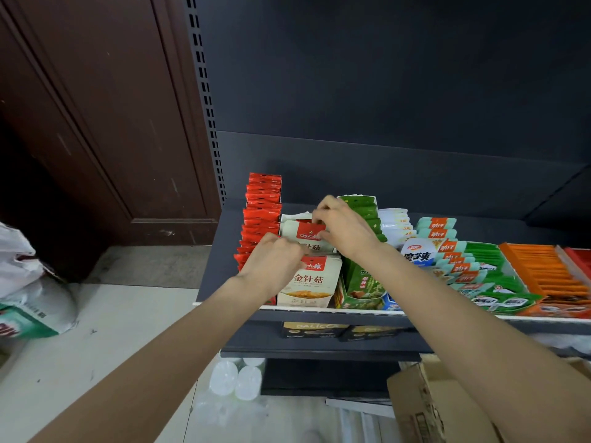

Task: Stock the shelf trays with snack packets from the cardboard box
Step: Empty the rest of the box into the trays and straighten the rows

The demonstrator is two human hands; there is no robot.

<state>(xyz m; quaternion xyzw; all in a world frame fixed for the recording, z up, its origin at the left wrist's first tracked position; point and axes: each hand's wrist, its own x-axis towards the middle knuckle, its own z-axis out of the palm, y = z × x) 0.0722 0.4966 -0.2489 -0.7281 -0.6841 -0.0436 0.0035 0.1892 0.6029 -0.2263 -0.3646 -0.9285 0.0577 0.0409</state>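
Cream-and-red snack packets (308,279), flat foil-like pouches printed with a mushroom dish, stand in a row in the second tray from the left on the dark shelf (220,251), between a file of red packets (260,215) and a tray of green ones (363,282). The right hand (343,230) reaches over the row and pinches the red top edge of one packet further back, its fingers curled onto it; the left hand (275,263) is curled at the top of the front packet, and looks to be gripping or steadying it, though its fingertips are hidden behind the knuckles. I would judge these pouches light, soft and a bit slippery, apt to bend or flop over, so the stiffer sealed top strip is the sensible place to take them, with the row kept pressed upright. More rows run off to the right: teal-and-orange packets (447,247), orange ones (543,270). The brown cardboard box (431,404) sits low at the right, cut off by the frame and partly behind the right forearm, so its contents cannot be seen. The lower shelf's goods are in shadow and hard to make out.
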